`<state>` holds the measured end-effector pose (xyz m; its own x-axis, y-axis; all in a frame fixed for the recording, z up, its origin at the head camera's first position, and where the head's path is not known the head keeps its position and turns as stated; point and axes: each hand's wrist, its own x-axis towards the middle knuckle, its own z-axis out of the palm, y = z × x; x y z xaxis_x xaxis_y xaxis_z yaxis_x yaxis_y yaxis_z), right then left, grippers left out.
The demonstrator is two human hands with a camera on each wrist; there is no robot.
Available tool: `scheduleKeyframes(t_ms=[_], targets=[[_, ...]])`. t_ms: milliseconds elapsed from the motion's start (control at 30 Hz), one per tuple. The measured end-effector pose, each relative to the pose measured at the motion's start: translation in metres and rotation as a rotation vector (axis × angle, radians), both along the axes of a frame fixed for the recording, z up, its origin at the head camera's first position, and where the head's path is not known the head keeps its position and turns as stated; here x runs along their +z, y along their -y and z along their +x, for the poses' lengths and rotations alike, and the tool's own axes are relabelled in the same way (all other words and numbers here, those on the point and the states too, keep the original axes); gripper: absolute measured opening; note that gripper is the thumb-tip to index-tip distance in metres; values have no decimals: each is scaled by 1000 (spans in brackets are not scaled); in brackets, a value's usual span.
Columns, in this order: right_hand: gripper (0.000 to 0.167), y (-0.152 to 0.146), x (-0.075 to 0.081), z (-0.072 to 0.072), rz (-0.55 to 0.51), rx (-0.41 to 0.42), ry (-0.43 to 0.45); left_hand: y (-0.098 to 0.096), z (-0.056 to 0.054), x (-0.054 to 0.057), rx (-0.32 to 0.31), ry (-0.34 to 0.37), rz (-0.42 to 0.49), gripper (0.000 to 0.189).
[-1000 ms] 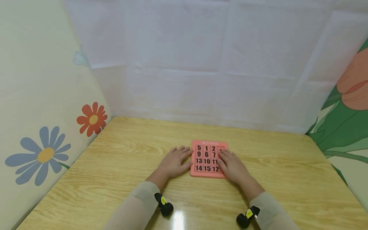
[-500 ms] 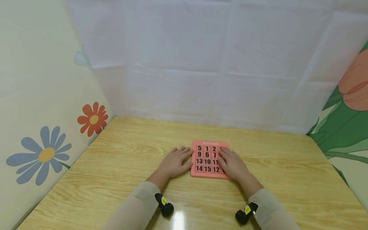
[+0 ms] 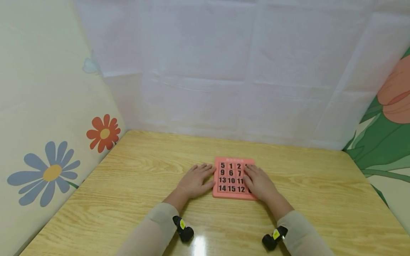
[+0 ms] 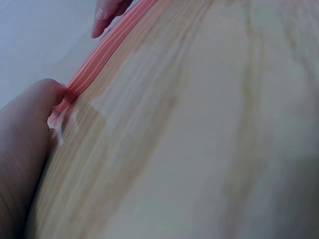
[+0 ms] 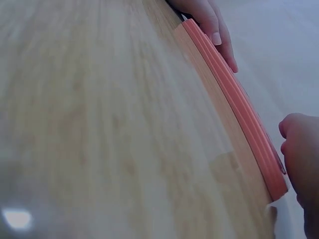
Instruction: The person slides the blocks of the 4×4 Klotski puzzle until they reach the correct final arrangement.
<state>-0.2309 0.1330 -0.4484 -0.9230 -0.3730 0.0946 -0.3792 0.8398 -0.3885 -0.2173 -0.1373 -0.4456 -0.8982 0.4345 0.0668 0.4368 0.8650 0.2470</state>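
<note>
A pink number slide puzzle (image 3: pixel 230 196) lies flat on the table, its black-numbered tiles facing up. My left hand (image 3: pixel 194 181) rests at the puzzle's left edge, fingers extended, the tips and thumb touching the frame. My right hand (image 3: pixel 261 183) lies over the right column, its fingertips on the tiles and hiding most of that column. In the left wrist view the thumb of my left hand (image 4: pixel 32 109) meets the puzzle's side (image 4: pixel 107 50). The right wrist view has my right hand (image 5: pixel 303 149) bent over the near end of the puzzle's edge (image 5: pixel 234 102).
The wood-grain table (image 3: pixel 144 160) stretches around the puzzle on all sides. A white sheet (image 3: pixel 198 71) hangs behind it, and flower-patterned walls (image 3: pixel 38 106) stand at the sides. Small black devices (image 3: pixel 185 234) are strapped to both wrists.
My right wrist has shifted slightly left, and its fingers stay over the right column. The left hand keeps its place at the puzzle's edge. The head view has tilted very slightly.
</note>
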Motion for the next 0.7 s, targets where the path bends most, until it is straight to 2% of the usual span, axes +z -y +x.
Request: scheduleKeyframes(t_ms=[300, 700], targets=[[52, -7, -1, 15, -66, -1, 17, 0, -1, -1, 3, -2, 5, 63], [49, -14, -5, 31, -90, 10, -30, 0, -1, -2, 6, -5, 7, 63]])
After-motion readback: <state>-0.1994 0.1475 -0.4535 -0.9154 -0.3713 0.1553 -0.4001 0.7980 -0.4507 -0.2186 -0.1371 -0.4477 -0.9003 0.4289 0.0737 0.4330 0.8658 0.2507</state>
